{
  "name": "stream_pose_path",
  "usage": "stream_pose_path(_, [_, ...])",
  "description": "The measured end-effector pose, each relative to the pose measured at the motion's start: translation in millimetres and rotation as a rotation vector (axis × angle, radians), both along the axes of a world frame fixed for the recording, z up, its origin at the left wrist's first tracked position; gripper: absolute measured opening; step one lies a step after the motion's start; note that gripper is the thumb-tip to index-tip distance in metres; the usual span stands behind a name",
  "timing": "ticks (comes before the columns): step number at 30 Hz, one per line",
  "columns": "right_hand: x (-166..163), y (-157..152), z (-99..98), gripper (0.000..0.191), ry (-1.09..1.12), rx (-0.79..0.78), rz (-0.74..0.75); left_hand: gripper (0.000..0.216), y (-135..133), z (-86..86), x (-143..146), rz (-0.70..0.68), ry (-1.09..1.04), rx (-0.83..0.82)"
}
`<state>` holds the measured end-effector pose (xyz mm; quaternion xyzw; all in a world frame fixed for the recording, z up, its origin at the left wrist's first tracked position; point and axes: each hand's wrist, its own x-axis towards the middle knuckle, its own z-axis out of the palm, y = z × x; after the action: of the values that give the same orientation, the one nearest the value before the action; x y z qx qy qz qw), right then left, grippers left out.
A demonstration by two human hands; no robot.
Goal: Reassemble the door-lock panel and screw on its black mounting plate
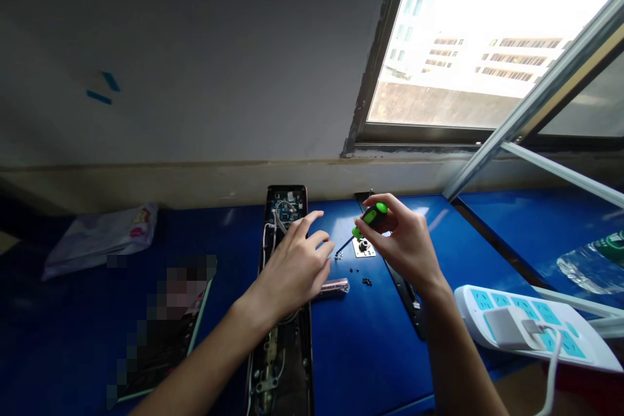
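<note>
Blue counter [370, 338] under a bright window [487, 45], grey wall to the left of it. Dead centre, a long black housing [285, 208] lying open, circuit board and white wires showing at its far end. Left hand [297, 266] hovering over that housing, fingers loosely apart, nothing visibly gripped. Right hand [407, 244] just beside, clamped round a green-and-black screwdriver [371, 216], shaft slanting down towards the left fingertips. Below the tool, a small metal plate [363, 247] flat on the counter. Near it, a scatter of dark screws [366, 281] and a short shiny cylinder [334, 286] close by the left hand. Under the right wrist, a black strip [407, 292]. Off to the right, a white power strip [526, 325] with a plug in it. Far left, a crumpled plastic bag [102, 237].
</note>
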<state>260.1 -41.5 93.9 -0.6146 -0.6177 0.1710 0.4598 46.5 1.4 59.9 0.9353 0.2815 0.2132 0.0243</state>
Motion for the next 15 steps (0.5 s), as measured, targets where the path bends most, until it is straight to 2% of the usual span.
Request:
stream_pose_path(4, [-1.4, 2.0, -4.9, 0.028, 0.0, 0.007, -0.002, 0.018, 0.0, -0.4, -0.1, 0.003, -0.015, -0.006])
stream_pose_path(15, [-2.4, 1.9, 0.4, 0.026, 0.009, 0.048, -0.06, 0.016, 1.5, -0.6, -2.2, 0.002, -0.039, -0.014])
